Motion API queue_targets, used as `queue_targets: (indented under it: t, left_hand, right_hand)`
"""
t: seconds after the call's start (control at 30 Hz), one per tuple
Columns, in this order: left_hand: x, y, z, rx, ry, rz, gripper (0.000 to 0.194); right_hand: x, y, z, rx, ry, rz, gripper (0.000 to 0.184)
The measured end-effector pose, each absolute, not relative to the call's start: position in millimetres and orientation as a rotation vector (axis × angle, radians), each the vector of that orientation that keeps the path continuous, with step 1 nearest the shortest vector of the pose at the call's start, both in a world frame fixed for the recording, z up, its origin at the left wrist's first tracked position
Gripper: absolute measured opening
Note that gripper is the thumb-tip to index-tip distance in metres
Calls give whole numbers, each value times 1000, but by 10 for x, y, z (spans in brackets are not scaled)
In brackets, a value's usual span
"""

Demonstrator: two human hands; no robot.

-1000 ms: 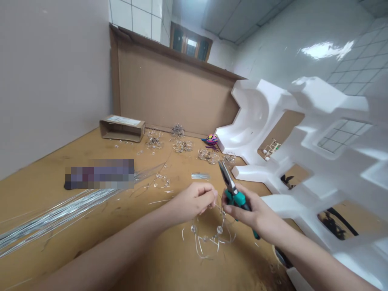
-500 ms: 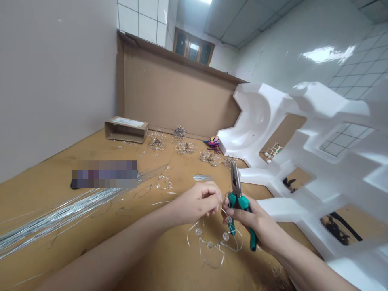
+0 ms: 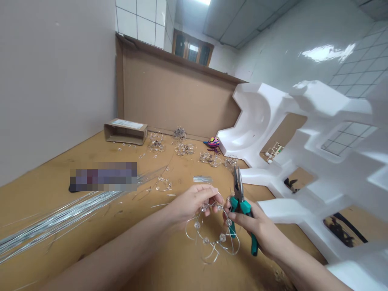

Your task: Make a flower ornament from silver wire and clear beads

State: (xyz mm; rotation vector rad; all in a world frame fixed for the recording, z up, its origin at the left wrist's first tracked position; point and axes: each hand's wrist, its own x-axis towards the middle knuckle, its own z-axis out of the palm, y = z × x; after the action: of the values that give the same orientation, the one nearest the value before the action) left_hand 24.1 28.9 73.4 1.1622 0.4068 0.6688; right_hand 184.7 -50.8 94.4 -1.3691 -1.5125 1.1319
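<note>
My left hand [image 3: 198, 201] pinches the upper left of a ring of silver wire and clear beads [image 3: 206, 241], which hangs above the table with loose wire loops curling off its lower side. In my right hand [image 3: 253, 220] are pliers with green and black handles [image 3: 241, 204]. Their jaws point up and away, and the handles are spread. The right fingertips also meet the ring's right side near a bead; whether they grip the wire is hard to make out.
A bundle of long silver wires [image 3: 69, 214] lies at the left, below a pixelated item [image 3: 104, 176]. Behind are several wire-and-bead pieces [image 3: 184, 149], short wire lengths [image 3: 202, 178], a small open cardboard box [image 3: 125, 131] and a colourful toy [image 3: 213, 142]. White foam packing [image 3: 257, 113] stands at the right.
My left hand has opened up somewhat and shows more of the bead ring's top. The pliers have turned from leaning left to nearly upright. The ring has swung into fuller view.
</note>
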Motion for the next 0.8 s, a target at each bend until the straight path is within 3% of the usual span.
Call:
queue_targets:
  t: [0.63,0.8]
  left_hand:
    - [235,255,770,1300,548,588,27]
    - [231,283,749,1348,542,621,27]
  right_hand:
    - [1875,-558,1019,-1488,-1540,1227,16]
    - [1999,-572,993,-1584,-1726,1044,12]
